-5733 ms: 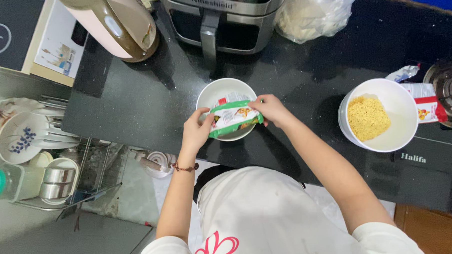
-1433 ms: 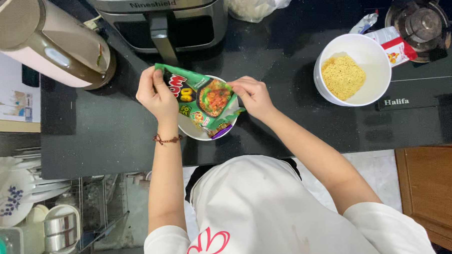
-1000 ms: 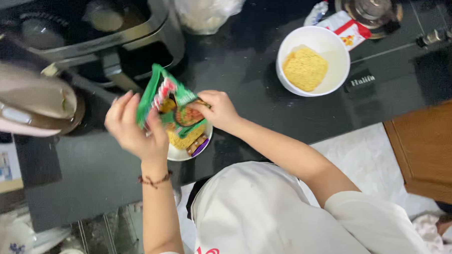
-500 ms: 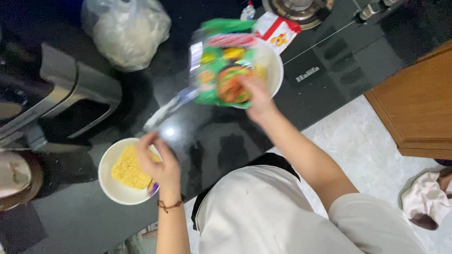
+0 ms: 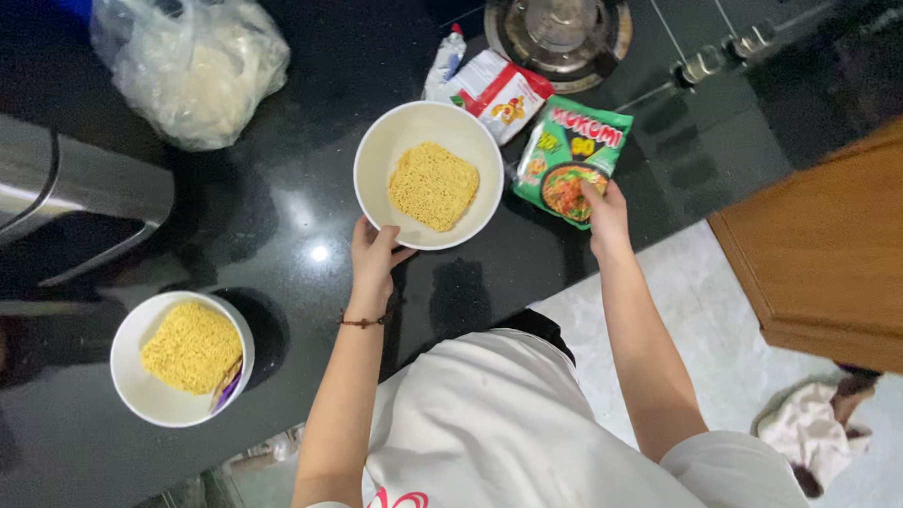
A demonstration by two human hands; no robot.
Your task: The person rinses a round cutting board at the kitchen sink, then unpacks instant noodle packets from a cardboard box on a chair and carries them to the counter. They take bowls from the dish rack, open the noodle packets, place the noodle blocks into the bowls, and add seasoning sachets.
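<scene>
Black polished stone countertop (image 5: pixel 295 79) fills most of the view, with a pale tiled floor (image 5: pixel 693 306) below it at the right and a brown wooden cabinet corner (image 5: pixel 842 260) beside that. At the left edge sits a large silver-and-black kitchen appliance (image 5: pixel 50 208), only partly in view. Behind it lies a clear knotted plastic bag of whitish contents (image 5: pixel 197 68). At the top, a round metal gas burner (image 5: pixel 560 20) is set into the dark hob.

2 white round ceramic bowls come next. The larger bowl (image 5: pixel 388 146) stands mid-counter and holds 1 square block of dry yellow noodles (image 5: pixel 433 185). The left hand (image 5: pixel 375 259) grips its near rim, thumb hooked over the edge and the other digits under it. The smaller bowl (image 5: pixel 141 390) stands well apart at the lower left, holding another noodle block (image 5: pixel 192 346) and a small purple sachet (image 5: pixel 226 387) against its wall.

Just to the right of the larger bowl lies a green instant-noodle packet (image 5: pixel 573 145), flat on the counter. The right hand (image 5: pixel 606 214) rests on its near end, fingertips pressing down on the wrapper; whether they pinch it cannot be told. A red-and-white opened wrapper (image 5: pixel 494 92) lies behind, between bowl and burner. A crumpled cloth (image 5: pixel 808 432) lies on the floor.
</scene>
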